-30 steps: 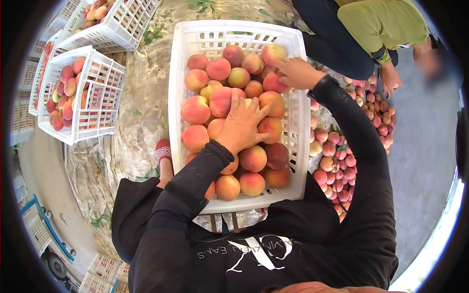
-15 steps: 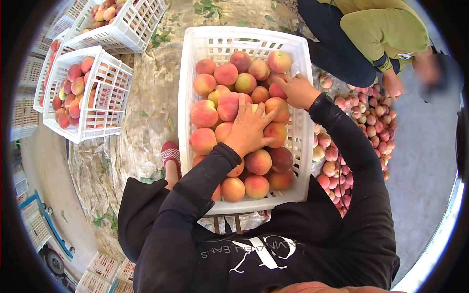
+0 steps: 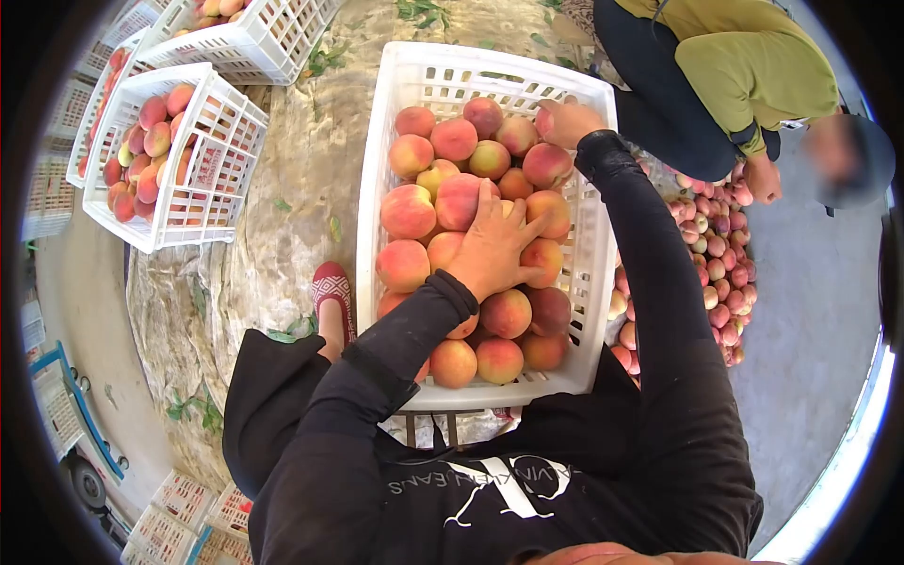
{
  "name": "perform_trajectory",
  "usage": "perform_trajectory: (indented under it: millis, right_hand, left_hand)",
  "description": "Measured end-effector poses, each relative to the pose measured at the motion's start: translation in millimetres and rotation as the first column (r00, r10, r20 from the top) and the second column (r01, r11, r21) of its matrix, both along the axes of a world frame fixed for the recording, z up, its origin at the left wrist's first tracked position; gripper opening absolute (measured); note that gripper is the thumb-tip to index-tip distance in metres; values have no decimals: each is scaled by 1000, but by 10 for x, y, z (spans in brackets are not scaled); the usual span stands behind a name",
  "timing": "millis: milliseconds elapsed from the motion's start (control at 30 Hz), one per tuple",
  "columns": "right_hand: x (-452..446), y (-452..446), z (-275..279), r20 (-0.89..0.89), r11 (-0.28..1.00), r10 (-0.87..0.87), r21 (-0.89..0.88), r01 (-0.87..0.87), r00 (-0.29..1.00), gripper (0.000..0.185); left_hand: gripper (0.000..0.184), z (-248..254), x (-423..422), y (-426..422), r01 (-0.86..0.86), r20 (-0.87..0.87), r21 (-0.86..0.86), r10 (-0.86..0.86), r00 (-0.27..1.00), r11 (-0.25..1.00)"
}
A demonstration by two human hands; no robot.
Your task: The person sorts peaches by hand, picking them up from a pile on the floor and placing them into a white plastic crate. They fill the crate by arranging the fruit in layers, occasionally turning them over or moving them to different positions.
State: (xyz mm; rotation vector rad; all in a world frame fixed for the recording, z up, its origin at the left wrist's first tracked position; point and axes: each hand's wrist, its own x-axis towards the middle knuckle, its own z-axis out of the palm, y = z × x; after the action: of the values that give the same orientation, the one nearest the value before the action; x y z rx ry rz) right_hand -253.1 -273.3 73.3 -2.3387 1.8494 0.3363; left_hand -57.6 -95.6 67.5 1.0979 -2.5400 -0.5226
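Note:
A white plastic crate (image 3: 369, 202) in front of me holds many red and yellow peaches (image 3: 408, 211). My left hand (image 3: 494, 247) lies on the peaches in the middle of the crate, palm down with fingers spread. At the crate's far right corner, my right hand (image 3: 573, 123) has its fingers curled round a peach (image 3: 543, 121), which is mostly hidden by the hand. Just below that hand, another peach (image 3: 547, 166) sits uncovered.
Peaches lie in a heap (image 3: 720, 250) on the floor to the right, where a co-worker in an olive top (image 3: 753, 66) bends over. More peach-filled crates (image 3: 212, 160) stand at the left on a stained sheet (image 3: 292, 169). A wheeled blue-framed cart (image 3: 89, 414) is at lower left.
My right hand has moved farther up to the crate's far right corner, off the peach it was touching. My left hand stays on the same peaches. The view has shifted slightly.

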Motion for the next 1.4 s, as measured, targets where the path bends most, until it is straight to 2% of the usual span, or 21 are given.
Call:
perform_trajectory:
  millis: [100, 167, 200, 233, 267, 300, 333, 367, 433, 533, 600, 700, 800, 900, 1067, 1133, 1167, 1233, 1267, 1367, 1400]
  right_hand:
    - [52, 109, 34, -61, 1000, 17, -19, -18, 998, 41]
    - [28, 185, -32, -103, 849, 405, -328, -415, 909, 35]
    - [51, 245, -110, 7, 768, 536, -419, -484, 844, 30]
    - [-7, 306, -122, 9, 775, 528, -414, -478, 849, 30]
    - [-16, 386, -38, 54, 881, 468, -109, -461, 882, 29]
    - [7, 454, 80, 78, 889, 403, 203, -410, 912, 28]
    - [1, 551, 293, 63, 931, 293, 209, -300, 954, 28]
    - [-163, 591, 200, 95, 937, 322, 112, -331, 942, 29]
    - [-284, 640, 187, 208, 956, 256, 89, -279, 944, 32]
    - [-232, 643, 208, 124, 962, 187, 179, -207, 975, 40]
    - [-286, 658, 175, 179, 963, 199, 145, -226, 964, 40]
    - [-318, 698, 133, 254, 963, 220, 100, -252, 942, 40]
    - [-357, 718, 61, 279, 970, 209, 65, -236, 937, 36]
    - [-374, 697, 57, 273, 971, 209, 59, -233, 939, 32]
    - [-424, 563, 101, 270, 950, 281, 56, -306, 921, 31]
    - [-236, 374, 409, -3, 961, 109, 258, -104, 994, 43]
    - [-197, 301, 377, -3, 960, 111, 258, -106, 994, 43]
    - [-147, 108, 264, -67, 999, 47, 18, -46, 997, 49]
    - [-104, 41, 202, -66, 996, 93, 18, -92, 994, 58]
    - [-15, 16, 91, -187, 994, 114, 25, -111, 976, 48]
    - [15, 19, 73, -193, 997, 83, 12, -82, 978, 52]
  left_hand:
    - [74, -34, -9, 7, -15, 9, -37, 15, 1000, 999]
    - [75, -29, -2, -10, -14, 20, -26, 15, 1000, 1000]
    - [75, -26, -18, 1, -6, 29, -15, 6, 1000, 1000]
    - [75, -39, -39, 20, 3, 28, -9, -3, 1000, 1000]
    - [71, -53, -43, 23, -7, -6, -27, 6, 1000, 1000]
    - [67, -60, -23, 11, -24, -37, -50, 22, 999, 998]
    - [67, -64, 2, -3, -34, -30, -54, 33, 999, 998]
    - [72, -66, 8, 8, -41, -9, -62, 40, 999, 997]
    - [78, -56, -5, 21, -38, -1, -69, 38, 999, 997]
    - [74, -15, -36, -18, -3, 49, -105, 8, 999, 995]
    - [80, 81, -64, -62, 22, 192, 21, -25, 981, 1000]
    - [91, 199, -218, -170, -66, 288, 20, 57, 956, 998]
    - [94, 195, -385, -400, -154, 342, 128, 102, 934, 980]
    - [94, 167, -503, -489, -188, 448, 119, 116, 886, 975]
    - [93, 86, -549, -502, -202, 434, 126, 129, 892, 971]
    - [93, 106, -524, -521, -201, 411, 149, 124, 903, 968]
    - [92, 112, -529, -521, -199, 413, 160, 117, 903, 967]
    - [92, 139, -540, -513, -202, 412, 174, 116, 904, 964]
    - [91, 155, -540, -512, -195, 412, 179, 107, 905, 964]
    - [91, 130, -557, -535, -202, 443, 194, 98, 891, 960]
    - [92, 104, -573, -535, -202, 473, 204, 84, 877, 958]
